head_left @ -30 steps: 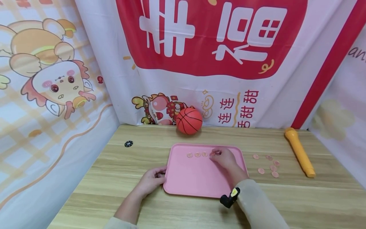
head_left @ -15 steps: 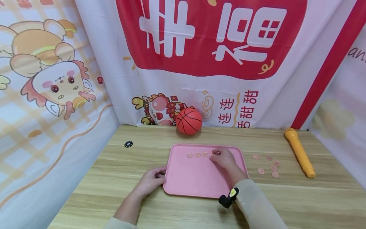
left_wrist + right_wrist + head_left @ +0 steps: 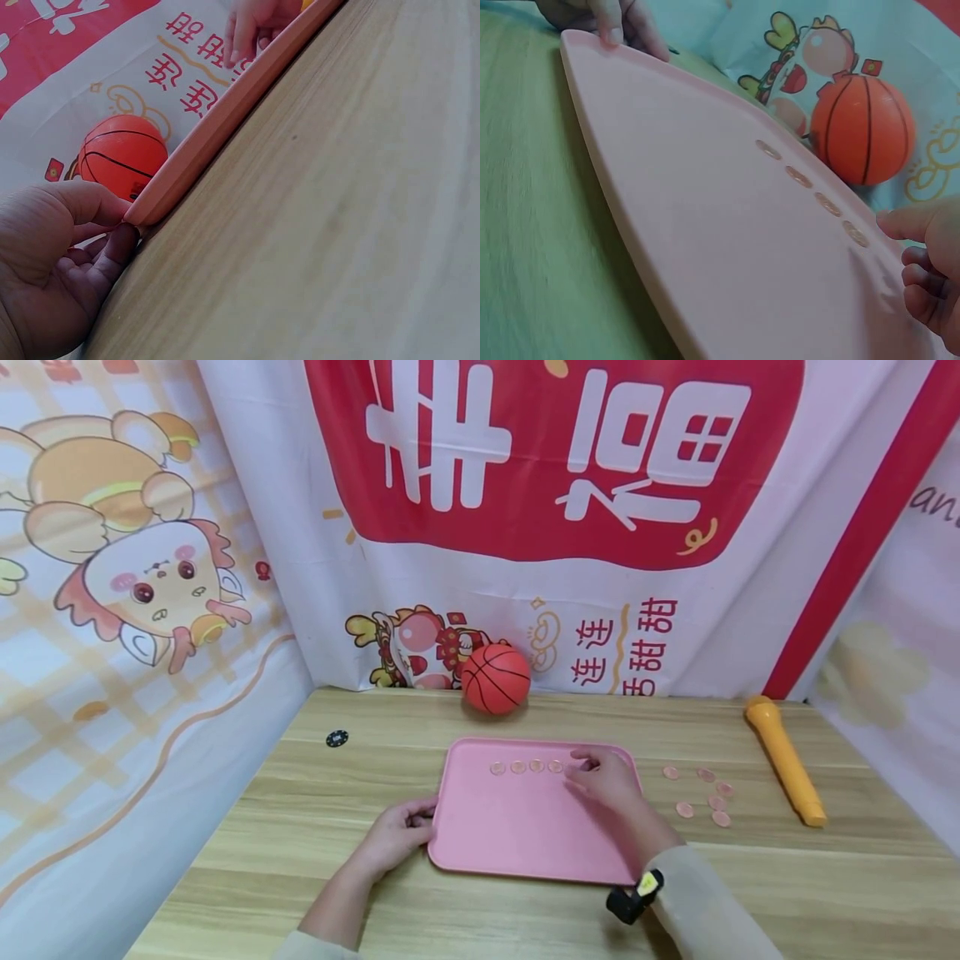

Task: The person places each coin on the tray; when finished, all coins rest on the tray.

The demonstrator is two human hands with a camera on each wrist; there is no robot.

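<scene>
A pink tray [image 3: 525, 827] lies on the wooden table, with several copper-coloured coins [image 3: 518, 767] in a row near its far edge. My left hand [image 3: 396, 837] pinches the tray's left rim; in the left wrist view the hand [image 3: 64, 259] has thumb and fingers at the tray edge [image 3: 199, 154]. Over the tray's right part, just right of the last coin [image 3: 856, 233], is my right hand [image 3: 606, 777]. Its fingers are loosely bent and hold nothing, as the right wrist view of the hand [image 3: 934, 262] shows.
Several loose coins [image 3: 685, 810] lie on the table right of the tray, with an orange toy microphone [image 3: 786, 764] beyond them. A small red basketball [image 3: 496, 679] sits behind the tray by the printed curtain. A black poker chip [image 3: 337, 738] lies at the left.
My right hand has let go of the last coin in the row and shifted a little to the right. The left hand stays at the tray's rim.
</scene>
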